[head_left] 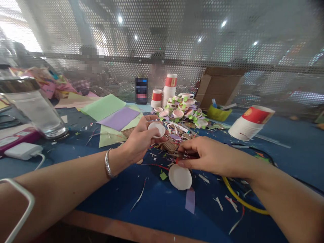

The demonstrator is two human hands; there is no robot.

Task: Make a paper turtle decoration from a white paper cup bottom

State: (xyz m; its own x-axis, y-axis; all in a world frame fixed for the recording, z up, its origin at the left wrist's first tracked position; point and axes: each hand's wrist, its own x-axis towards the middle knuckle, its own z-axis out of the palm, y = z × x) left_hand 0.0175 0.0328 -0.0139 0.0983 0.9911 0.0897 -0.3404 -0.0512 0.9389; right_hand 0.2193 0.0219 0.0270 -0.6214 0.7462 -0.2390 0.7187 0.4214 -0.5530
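Observation:
My left hand (pixel 138 140) is closed around a small white paper cup bottom (pixel 157 129), held above the blue table (pixel 157 206). My right hand (pixel 205 154) reaches left with fingers pinched on something thin among the paper scraps; I cannot make out what. Just below its fingertips a second white paper disc (pixel 180 177) lies on the table. A silver bangle sits on my left wrist.
A heap of cut cup bottoms with green tabs (pixel 184 109) lies behind the hands. Stacked red-and-white paper cups (pixel 170 88), a tipped cup (pixel 249 123), coloured paper sheets (pixel 113 114), a glass jar (pixel 37 109), a white charger (pixel 24 151), a yellow hoop (pixel 240 200) and a cardboard box (pixel 217 86) surround them.

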